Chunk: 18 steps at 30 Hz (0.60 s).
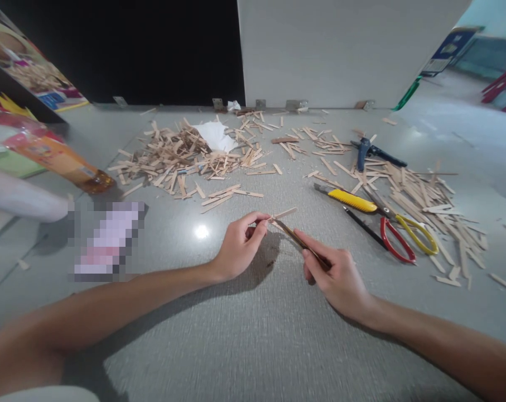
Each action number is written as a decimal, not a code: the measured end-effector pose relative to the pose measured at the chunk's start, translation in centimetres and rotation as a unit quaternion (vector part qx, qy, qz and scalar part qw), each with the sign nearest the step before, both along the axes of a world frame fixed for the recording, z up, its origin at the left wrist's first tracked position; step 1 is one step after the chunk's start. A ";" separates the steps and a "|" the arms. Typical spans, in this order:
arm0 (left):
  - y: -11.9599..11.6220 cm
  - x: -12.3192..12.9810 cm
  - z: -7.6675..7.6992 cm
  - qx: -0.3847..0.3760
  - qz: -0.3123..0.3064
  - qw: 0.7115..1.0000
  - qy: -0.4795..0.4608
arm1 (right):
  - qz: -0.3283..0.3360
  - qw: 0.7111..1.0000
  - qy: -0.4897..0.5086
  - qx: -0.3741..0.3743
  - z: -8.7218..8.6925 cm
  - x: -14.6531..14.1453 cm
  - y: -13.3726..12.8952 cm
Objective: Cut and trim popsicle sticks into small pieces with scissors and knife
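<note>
Near the middle of the floor, my left hand (243, 243) pinches a small thin wooden stick (286, 213) between thumb and fingers. The stick points out to the right of the fingertips. My right hand (334, 273) is closed around a long, narrow, dark brownish tool (297, 240), whose tip touches or nearly touches the stick at my left fingertips. What kind of tool it is, I cannot make out. Small dark crumbs (271, 261) lie on the grey floor below the two hands.
Wooden sticks (169, 156) are heaped at the back left, with white tissue (216, 137). More sticks (424, 190) lie right, near a yellow cutter (352, 200), red-and-yellow scissors (397, 240), a black pen (364, 226) and a dark blue tool (364, 153). A bottle (64, 159) lies left.
</note>
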<state>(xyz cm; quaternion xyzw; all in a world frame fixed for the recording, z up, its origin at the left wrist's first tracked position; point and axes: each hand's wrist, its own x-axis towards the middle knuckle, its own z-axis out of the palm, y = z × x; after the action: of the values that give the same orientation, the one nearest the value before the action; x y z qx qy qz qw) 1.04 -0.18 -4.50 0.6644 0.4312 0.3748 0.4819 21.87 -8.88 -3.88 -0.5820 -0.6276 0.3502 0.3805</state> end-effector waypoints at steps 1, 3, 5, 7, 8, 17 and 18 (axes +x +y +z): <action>0.0 0.0 0.0 0.001 -0.003 1.000 0.001 | 0.000 1.000 0.000 0.000 0.0 0.0 0.0; 0.0 0.0 0.1 0.003 -0.007 1.000 0.003 | 0.000 1.000 0.002 -0.001 -0.1 0.0 0.0; 0.0 0.0 0.2 0.004 -0.009 1.000 0.005 | -0.002 1.000 0.004 -0.004 -0.1 -0.1 -0.1; 0.0 0.0 0.3 0.007 -0.009 1.000 0.006 | -0.004 1.000 0.006 -0.006 -0.2 -0.1 -0.1; 0.0 -0.1 0.4 0.009 -0.011 1.000 0.005 | -0.004 1.000 0.006 -0.008 -0.2 -0.1 -0.1; 0.1 -0.1 0.4 0.011 -0.015 1.000 0.010 | 0.009 1.000 0.007 -0.004 -0.2 0.1 0.0; 0.1 -0.1 0.4 0.009 -0.016 1.000 0.012 | 0.012 1.000 0.009 -0.004 -0.2 0.1 0.0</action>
<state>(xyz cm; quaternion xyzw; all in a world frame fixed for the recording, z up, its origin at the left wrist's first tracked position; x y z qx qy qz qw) 0.95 -0.11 -4.11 0.6800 0.4229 0.3633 0.4762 21.97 -8.88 -4.09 -0.5726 -0.6296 0.3623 0.3800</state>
